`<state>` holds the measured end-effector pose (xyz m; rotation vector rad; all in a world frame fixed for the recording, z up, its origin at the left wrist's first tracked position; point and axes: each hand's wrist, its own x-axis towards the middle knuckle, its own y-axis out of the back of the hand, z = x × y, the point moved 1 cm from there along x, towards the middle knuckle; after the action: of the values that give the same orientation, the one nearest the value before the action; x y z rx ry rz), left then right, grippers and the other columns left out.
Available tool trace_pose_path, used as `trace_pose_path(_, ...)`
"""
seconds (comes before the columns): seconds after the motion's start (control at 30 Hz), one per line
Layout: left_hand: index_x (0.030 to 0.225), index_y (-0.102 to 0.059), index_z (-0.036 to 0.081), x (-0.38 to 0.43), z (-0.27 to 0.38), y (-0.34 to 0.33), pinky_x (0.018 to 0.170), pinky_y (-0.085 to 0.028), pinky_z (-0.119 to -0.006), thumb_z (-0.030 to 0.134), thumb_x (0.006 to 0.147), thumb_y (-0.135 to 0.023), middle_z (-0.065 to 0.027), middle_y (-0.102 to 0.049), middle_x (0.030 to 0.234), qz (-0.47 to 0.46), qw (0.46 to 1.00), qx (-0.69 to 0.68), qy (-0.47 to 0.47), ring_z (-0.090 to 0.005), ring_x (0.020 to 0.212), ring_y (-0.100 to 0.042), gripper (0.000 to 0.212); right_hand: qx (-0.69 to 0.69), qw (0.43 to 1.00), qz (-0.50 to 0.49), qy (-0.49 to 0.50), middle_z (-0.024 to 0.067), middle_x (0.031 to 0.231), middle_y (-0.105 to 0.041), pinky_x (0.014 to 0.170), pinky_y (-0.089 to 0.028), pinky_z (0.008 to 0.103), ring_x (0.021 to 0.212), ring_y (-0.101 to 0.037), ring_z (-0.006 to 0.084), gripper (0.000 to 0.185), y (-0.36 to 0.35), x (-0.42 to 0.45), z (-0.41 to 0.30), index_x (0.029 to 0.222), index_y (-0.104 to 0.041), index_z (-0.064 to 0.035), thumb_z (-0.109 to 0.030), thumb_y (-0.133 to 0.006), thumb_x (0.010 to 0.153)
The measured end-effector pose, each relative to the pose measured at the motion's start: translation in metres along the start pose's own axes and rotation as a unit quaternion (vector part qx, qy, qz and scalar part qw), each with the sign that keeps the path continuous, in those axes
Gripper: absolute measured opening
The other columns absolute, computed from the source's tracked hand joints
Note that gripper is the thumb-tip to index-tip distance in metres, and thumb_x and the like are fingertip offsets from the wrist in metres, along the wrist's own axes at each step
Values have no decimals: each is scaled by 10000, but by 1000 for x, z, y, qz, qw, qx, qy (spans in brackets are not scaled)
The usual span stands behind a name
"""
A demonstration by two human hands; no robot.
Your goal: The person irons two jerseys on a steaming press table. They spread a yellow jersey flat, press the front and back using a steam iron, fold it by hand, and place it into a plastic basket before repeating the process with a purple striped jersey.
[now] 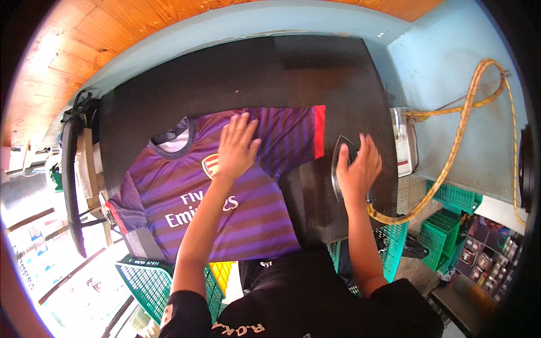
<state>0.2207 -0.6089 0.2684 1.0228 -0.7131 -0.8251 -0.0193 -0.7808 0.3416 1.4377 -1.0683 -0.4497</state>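
Note:
A striped purple and maroon football jersey (253, 203) lies face up on a black-covered ironing table (203, 80), its collar towards the upper left. The sleeve on the right is spread out, showing its red cuff (320, 132). My left hand (237, 148) rests flat on the shoulder and chest, fingers slightly apart, partly covering the crest and lettering. Just right of the red cuff, a clothes iron (337, 169) stands on the table. My right hand (359, 169) is over the iron with thumb and fingers spread, hiding most of its handle.
A yellow braided hose (450, 156) loops from the iron to the blue wall (444, 46). Green plastic baskets (146, 287) stand below the table's near edge, with another green crate (439, 238) at the right. A dark narrow board (75, 181) stands beyond the left edge.

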Motion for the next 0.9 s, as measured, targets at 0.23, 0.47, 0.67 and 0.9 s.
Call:
trace_pose_path(0.23, 1456, -427, 126, 88, 86, -92, 1184, -188, -508, 408, 1002, -424, -112, -307, 1568, -76, 966, -3, -248, -338, 1453, -254, 534, 108, 964, -178, -167, 275, 1101, -642, 872, -490, 472, 1033, -614, 456, 536, 15, -31, 67, 1235, -550, 0, -459, -550, 958)
trace_pose_path(0.47, 1481, -391, 132, 96, 98, -94, 1187, -177, -505, 410, 996, -431, -108, -305, 1573, -59, 965, 1, -255, -330, 1457, -254, 561, 232, 885, -247, -320, 167, 813, -668, 632, -521, 399, 720, -667, 297, 523, 10, -22, 103, 1032, -610, 5, -499, -647, 898)
trace_pose_path(0.67, 1432, -449, 127, 53, -25, -2, 1165, -191, -519, 295, 957, -531, -111, -371, 1532, 29, 999, 20, -26, -325, 1445, -278, 511, 267, 867, -303, -294, 85, 663, -619, 559, -478, 346, 607, -614, 199, 478, 10, -9, 88, 776, -619, -18, -479, -717, 858)
trace_pose_path(0.9, 1490, -393, 225, 26, -134, -5, 1172, -189, -545, 411, 1011, -399, -51, -327, 1568, 28, 988, 144, 54, -307, 1461, -253, 514, 273, 890, -313, -187, 217, 858, -702, 765, -518, 427, 876, -699, 363, 581, 15, 5, -70, 958, -700, 3, -566, -676, 841)
